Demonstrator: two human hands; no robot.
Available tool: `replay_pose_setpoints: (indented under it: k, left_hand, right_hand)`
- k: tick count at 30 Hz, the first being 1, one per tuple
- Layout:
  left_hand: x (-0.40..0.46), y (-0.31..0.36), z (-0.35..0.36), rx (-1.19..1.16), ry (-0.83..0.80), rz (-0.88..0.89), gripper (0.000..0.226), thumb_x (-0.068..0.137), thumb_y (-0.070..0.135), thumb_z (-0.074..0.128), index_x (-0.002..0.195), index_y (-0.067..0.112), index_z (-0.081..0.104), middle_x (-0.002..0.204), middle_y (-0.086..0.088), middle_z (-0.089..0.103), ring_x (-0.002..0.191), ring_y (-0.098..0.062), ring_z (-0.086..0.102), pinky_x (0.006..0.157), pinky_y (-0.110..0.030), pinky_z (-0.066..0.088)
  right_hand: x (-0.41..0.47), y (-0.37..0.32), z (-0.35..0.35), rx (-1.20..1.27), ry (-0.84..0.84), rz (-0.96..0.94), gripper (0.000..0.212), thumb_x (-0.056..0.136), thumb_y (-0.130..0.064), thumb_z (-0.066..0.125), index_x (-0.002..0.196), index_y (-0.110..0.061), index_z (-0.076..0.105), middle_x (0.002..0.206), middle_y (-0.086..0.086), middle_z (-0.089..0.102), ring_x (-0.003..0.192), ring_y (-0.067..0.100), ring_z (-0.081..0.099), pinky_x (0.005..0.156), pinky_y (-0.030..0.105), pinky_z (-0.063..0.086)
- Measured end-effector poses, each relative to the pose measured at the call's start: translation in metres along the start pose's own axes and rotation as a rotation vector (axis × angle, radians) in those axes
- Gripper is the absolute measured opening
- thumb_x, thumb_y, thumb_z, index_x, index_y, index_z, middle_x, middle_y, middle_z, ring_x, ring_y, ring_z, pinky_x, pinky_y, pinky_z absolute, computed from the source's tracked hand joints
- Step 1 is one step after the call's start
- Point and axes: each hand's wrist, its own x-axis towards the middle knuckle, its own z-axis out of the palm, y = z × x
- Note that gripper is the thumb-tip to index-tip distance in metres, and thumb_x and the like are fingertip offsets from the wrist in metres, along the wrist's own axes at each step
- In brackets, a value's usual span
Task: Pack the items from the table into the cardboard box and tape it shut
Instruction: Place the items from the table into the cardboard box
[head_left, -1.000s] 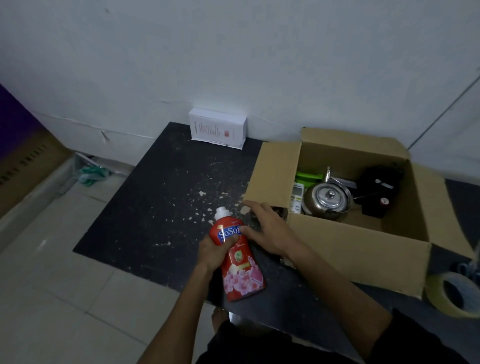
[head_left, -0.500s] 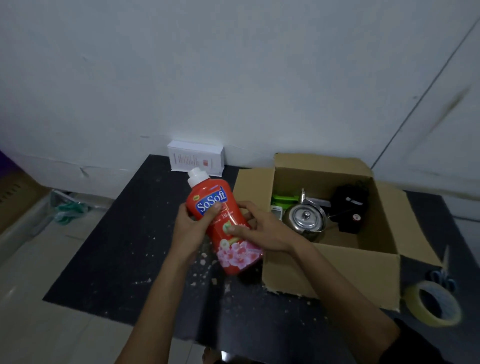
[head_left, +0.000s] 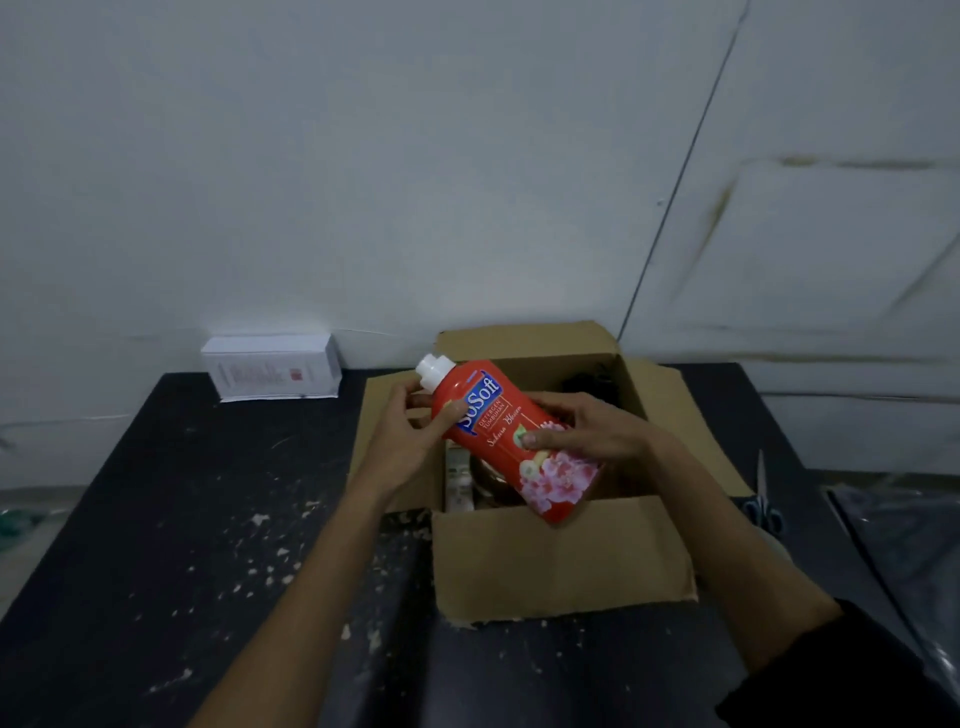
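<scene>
Above the open cardboard box (head_left: 561, 551) near the counter's (head_left: 171, 519) back edge, both hands grip the detergent bottle (head_left: 511, 441); my left fingers (head_left: 441, 421) and right fingers (head_left: 550, 439) have carried it over (lowering comes next).

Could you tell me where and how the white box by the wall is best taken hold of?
Grip the white box across its short ends, coming from above and in front: it stands against the wall, so its back looks unreachable, while both ends stand free.
</scene>
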Motion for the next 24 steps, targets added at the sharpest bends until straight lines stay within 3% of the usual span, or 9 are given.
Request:
replay_pose_setpoints:
  k: [3, 7, 9, 11, 16, 19, 22, 24]
  left_hand:
    - [0.006, -0.007, 0.010, 0.164, -0.072, 0.076, 0.087, 0.067, 0.061, 0.076, 0.139, 0.040, 0.034, 0.127, 0.019, 0.048, 0.103, -0.006, 0.061, 0.059, -0.011, 0.053]
    - [0.015, -0.020, 0.013, 0.510, -0.282, 0.145, 0.086, 0.074, 0.062, 0.069, 0.146, 0.047, 0.024, 0.150, 0.010, 0.027, 0.121, -0.014, 0.049, 0.079, -0.029, 0.060]
    - [0.017, -0.022, 0.012, 0.642, -0.421, 0.160, 0.085, 0.071, 0.070, 0.066, 0.144, 0.048, 0.029, 0.144, 0.010, 0.036, 0.119, -0.009, 0.048, 0.088, -0.033, 0.057]
    - [0.019, -0.024, 0.010, 0.717, -0.509, 0.134, 0.086, 0.067, 0.077, 0.064, 0.142, 0.047, 0.034, 0.137, 0.012, 0.046, 0.113, -0.002, 0.049, 0.091, -0.028, 0.052]
    - [0.026, -0.026, 0.011, 0.782, -0.607, 0.060, 0.089, 0.067, 0.083, 0.055, 0.144, 0.041, 0.036, 0.134, 0.010, 0.052, 0.104, 0.004, 0.051, 0.081, -0.013, 0.046]
    - [0.030, -0.031, 0.021, 1.010, -0.643, 0.115, 0.092, 0.071, 0.088, 0.035, 0.146, 0.035, 0.035, 0.137, 0.003, 0.055, 0.113, -0.012, 0.050, 0.098, -0.030, 0.041]
    - [0.034, -0.034, 0.029, 1.151, -0.649, 0.151, 0.091, 0.075, 0.086, 0.019, 0.146, 0.032, 0.037, 0.134, -0.001, 0.060, 0.111, -0.018, 0.049, 0.094, -0.032, 0.032]
    - [0.032, -0.034, 0.032, 1.182, -0.641, 0.174, 0.093, 0.077, 0.086, 0.008, 0.144, 0.031, 0.040, 0.126, -0.002, 0.064, 0.109, -0.019, 0.053, 0.094, -0.034, 0.029]
  right_hand:
    - [0.001, 0.016, -0.022, -0.018, -0.109, 0.118, 0.063, 0.087, -0.047, 0.068, 0.143, -0.041, 0.040, 0.119, 0.000, 0.069, 0.104, 0.018, 0.071, 0.092, 0.038, 0.058]
    - [0.014, 0.034, -0.040, 0.037, -0.286, 0.323, 0.052, 0.091, -0.044, 0.064, 0.140, -0.029, 0.050, 0.114, 0.005, 0.073, 0.104, 0.023, 0.072, 0.082, 0.029, 0.058]
    - [0.022, 0.042, -0.045, 0.086, -0.357, 0.382, 0.050, 0.091, -0.043, 0.064, 0.137, -0.023, 0.055, 0.112, 0.006, 0.074, 0.103, 0.024, 0.072, 0.082, 0.030, 0.059]
    - [0.030, 0.049, -0.048, 0.117, -0.403, 0.407, 0.051, 0.087, -0.045, 0.065, 0.131, -0.020, 0.059, 0.107, 0.005, 0.075, 0.098, 0.021, 0.073, 0.079, 0.029, 0.059]
    - [0.043, 0.063, -0.053, 0.145, -0.390, 0.448, 0.055, 0.081, -0.052, 0.068, 0.119, -0.012, 0.067, 0.107, 0.010, 0.075, 0.095, 0.024, 0.073, 0.075, 0.029, 0.059]
    - [0.042, 0.071, -0.056, 0.054, -0.378, 0.414, 0.059, 0.077, -0.065, 0.067, 0.119, -0.024, 0.068, 0.108, 0.006, 0.075, 0.098, 0.025, 0.073, 0.081, 0.031, 0.058]
    - [0.040, 0.076, -0.057, -0.015, -0.431, 0.399, 0.054, 0.073, -0.068, 0.068, 0.121, -0.042, 0.063, 0.109, -0.003, 0.075, 0.097, 0.018, 0.074, 0.085, 0.031, 0.059]
    - [0.038, 0.076, -0.057, -0.054, -0.443, 0.409, 0.065, 0.065, -0.073, 0.070, 0.123, -0.046, 0.060, 0.113, -0.007, 0.073, 0.099, 0.015, 0.073, 0.092, 0.036, 0.057]
